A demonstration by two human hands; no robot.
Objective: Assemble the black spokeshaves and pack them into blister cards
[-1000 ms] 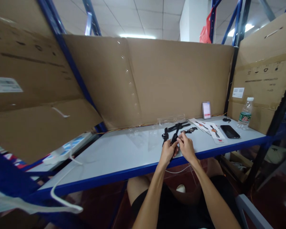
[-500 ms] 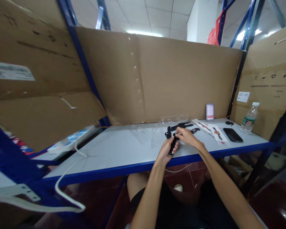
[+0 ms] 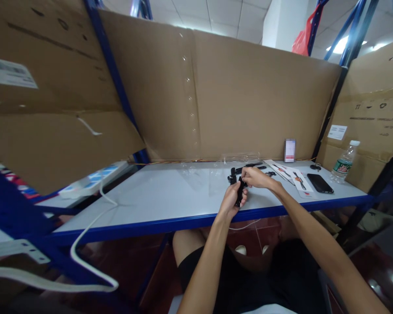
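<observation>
My left hand (image 3: 232,199) is wrapped round a slim black handle-like part (image 3: 239,197), held upright over the front edge of the table. At the top end of that part, my right hand (image 3: 251,177) has its fingers pinched together; whatever small thing they may grip is hidden. Just behind my hands lies a black clamp-like piece (image 3: 232,175). Farther back are long black parts (image 3: 249,167), partly covered by my right hand. Small dark pieces (image 3: 270,173) rest to the right of them.
Printed cards (image 3: 300,179), a black phone (image 3: 320,183), keys (image 3: 315,167) and a water bottle (image 3: 346,162) occupy the table's right side. Another phone (image 3: 290,151) stands against the cardboard wall (image 3: 258,109). Clear plastic (image 3: 240,157) lies at the back. A white cable (image 3: 81,253) hangs at left.
The head view has shifted slightly, tilting downward. Both hands stay together on the black handle-like part, with the right fingers still at its top end.
</observation>
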